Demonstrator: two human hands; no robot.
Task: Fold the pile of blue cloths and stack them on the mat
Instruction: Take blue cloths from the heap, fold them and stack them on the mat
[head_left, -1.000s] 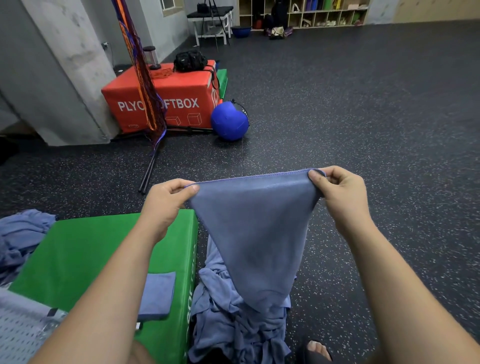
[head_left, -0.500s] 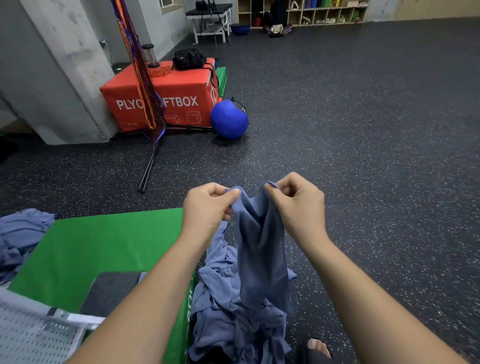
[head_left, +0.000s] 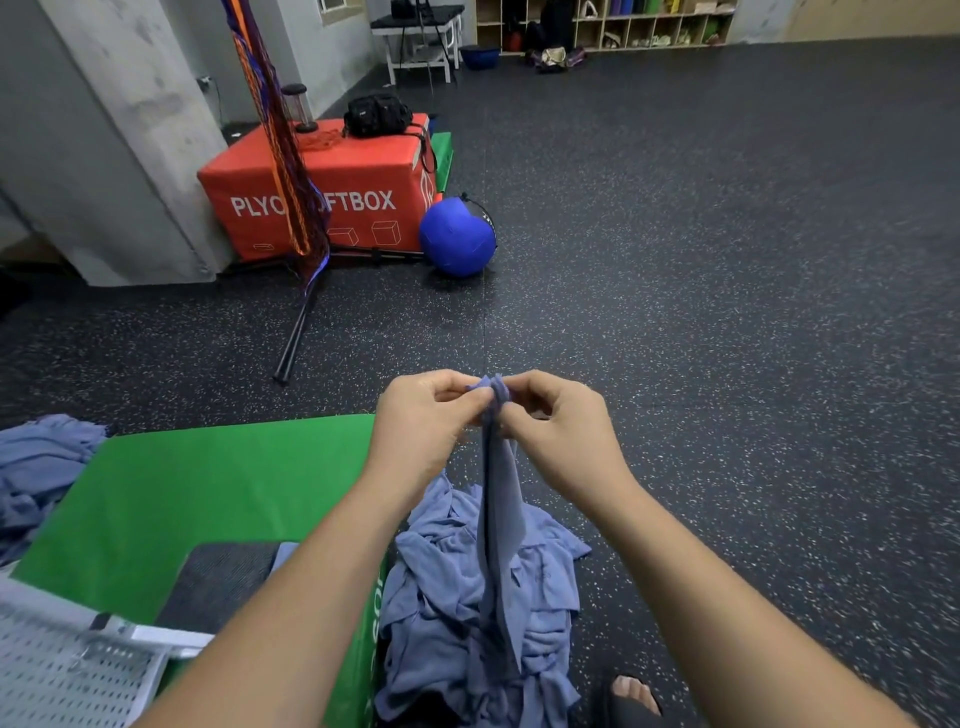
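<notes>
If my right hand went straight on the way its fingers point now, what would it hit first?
Probably your left hand. The right hand points leftward at it, with only the pinched top of the blue cloth between them. Depth is hard to judge.

We are in a gym or training room, and the floor tells us first: dark speckled rubber from wall to wall. Beside a bare concrete pillar stands a red padded box with "PLYO" in its white lettering, and a blue exercise ball lies just beside it. Close to us lies a thick green mat. Along the far wall run open cubby shelves - bags and small gear fill them
</notes>
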